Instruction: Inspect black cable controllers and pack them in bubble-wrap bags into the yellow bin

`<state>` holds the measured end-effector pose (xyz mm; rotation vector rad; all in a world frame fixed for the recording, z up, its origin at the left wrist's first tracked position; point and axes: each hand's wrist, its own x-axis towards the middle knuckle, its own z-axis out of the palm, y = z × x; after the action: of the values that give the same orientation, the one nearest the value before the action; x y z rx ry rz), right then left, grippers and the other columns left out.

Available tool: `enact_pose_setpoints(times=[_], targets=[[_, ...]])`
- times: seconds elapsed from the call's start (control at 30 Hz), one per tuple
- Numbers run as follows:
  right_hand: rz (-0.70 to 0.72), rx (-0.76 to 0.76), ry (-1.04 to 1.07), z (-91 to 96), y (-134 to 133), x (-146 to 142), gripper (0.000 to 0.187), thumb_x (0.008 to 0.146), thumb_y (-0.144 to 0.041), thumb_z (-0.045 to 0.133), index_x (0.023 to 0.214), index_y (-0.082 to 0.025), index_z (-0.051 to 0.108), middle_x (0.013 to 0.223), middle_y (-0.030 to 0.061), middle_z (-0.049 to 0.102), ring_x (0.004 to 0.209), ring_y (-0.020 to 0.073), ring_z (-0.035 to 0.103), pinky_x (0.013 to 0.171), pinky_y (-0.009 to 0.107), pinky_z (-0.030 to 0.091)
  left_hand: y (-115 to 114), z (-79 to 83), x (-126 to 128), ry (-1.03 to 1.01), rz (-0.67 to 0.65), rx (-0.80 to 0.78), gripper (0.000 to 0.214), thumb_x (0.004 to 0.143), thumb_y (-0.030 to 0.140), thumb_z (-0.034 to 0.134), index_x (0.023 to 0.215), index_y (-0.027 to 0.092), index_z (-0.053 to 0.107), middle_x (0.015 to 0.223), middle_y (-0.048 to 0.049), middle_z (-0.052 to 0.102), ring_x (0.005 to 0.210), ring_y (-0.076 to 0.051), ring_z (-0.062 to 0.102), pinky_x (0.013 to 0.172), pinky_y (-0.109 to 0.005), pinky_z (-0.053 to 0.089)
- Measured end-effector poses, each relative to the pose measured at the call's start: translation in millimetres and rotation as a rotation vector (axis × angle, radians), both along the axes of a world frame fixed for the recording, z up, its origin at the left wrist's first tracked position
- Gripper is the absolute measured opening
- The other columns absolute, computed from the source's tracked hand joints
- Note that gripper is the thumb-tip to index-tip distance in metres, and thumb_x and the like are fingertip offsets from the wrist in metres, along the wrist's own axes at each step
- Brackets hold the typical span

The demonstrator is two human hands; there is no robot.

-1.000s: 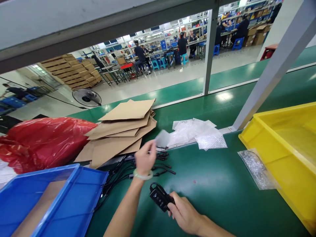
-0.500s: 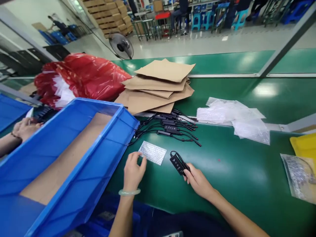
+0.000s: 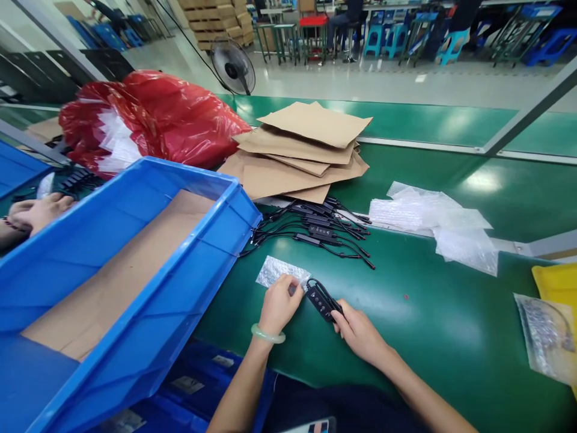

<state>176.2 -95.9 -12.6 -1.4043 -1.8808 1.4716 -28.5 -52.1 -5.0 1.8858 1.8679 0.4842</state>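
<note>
On the near part of the green table point(image 3: 433, 337), a black controller point(image 3: 318, 302) with its cable folded along it is held a little above the surface, tilted, just beside one small bubble pouch point(image 3: 274, 269). The right hand point(image 3: 358, 331) pinches the controller at its near end, between the thumb and the bent fingers. The left hand point(image 3: 278, 305), above a pale green bracelet point(image 3: 268, 334), has its fingers curled with the tips close together over the near right edge of the pouch; whether they grip the film, I cannot tell. As for the progress, the controller is outside of the pouch, so I judge that this piece is not yet packed. Beyond the hands, more black controllers with cables point(image 3: 320, 231) lie loose in a heap, and to the right of it are many loose bubble pouches point(image 3: 466, 237), so much seems to be left. Against the yellow bin point(image 3: 554, 281), at the far right, rests a clear pouch point(image 3: 543, 334) with something inside, perhaps one finished piece. To the left stands a blue bin point(image 3: 225, 246) with a cardboard sheet point(image 3: 130, 273) in it, and past its far side are the hands of a co-worker point(image 3: 42, 211).
</note>
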Motion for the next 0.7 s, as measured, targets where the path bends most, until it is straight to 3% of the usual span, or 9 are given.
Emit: enact_pose_setpoints(times=[0.23, 0.43, 0.57, 0.7], targets=[[0.048, 0.064, -0.174, -0.5, -0.4, -8.0, 0.018, 0.098, -0.031, 0.03, 0.087, -0.022, 0.041, 0.065, -0.0002, 0.056, 0.058, 0.0198, 0.056, 0.054, 0.026, 0.031, -13.9, 10.6, 2.8, -0.178, -0.006, 0.063, 0.012, 0.08, 0.017, 0.045, 0.069, 0.02, 0.047, 0.07, 0.0016, 0.049, 0.062, -0.013, 0.052, 0.056, -0.023, 0.042], [0.06, 0.076, -0.171, 3.8, -1.2, -13.9, 0.015, 0.097, -0.028, 0.032, 0.089, -0.021, 0.043, 0.064, -0.0002, 0.055, 0.055, 0.019, 0.055, 0.052, 0.026, 0.029, -27.0, 21.5, 16.3, -0.16, -0.134, 0.126, 0.01, 0.079, 0.012, 0.044, 0.073, 0.021, 0.045, 0.079, -0.0003, 0.048, 0.071, -0.015, 0.051, 0.067, -0.027, 0.044], [0.076, 0.012, -0.025, 6.1, -1.8, -13.0, 0.017, 0.097, -0.03, 0.034, 0.086, -0.021, 0.043, 0.066, -0.0004, 0.056, 0.058, 0.0181, 0.055, 0.056, 0.027, 0.037, -36.8, 29.2, 25.3, -0.207, -0.227, 0.086, 0.012, 0.078, 0.01, 0.045, 0.071, 0.02, 0.045, 0.081, -0.0014, 0.049, 0.074, -0.015, 0.053, 0.067, -0.027, 0.045], [0.044, -0.191, 0.278, 5.3, -1.0, -6.5, 0.017, 0.091, -0.037, 0.046, 0.089, -0.02, 0.045, 0.075, 0.0006, 0.057, 0.063, 0.0162, 0.057, 0.059, 0.027, 0.043, -39.2, 34.4, 21.5, -0.293, -0.182, 0.069, 0.011, 0.079, 0.012, 0.046, 0.072, 0.02, 0.048, 0.082, -0.0017, 0.05, 0.071, -0.014, 0.052, 0.065, -0.025, 0.045]])
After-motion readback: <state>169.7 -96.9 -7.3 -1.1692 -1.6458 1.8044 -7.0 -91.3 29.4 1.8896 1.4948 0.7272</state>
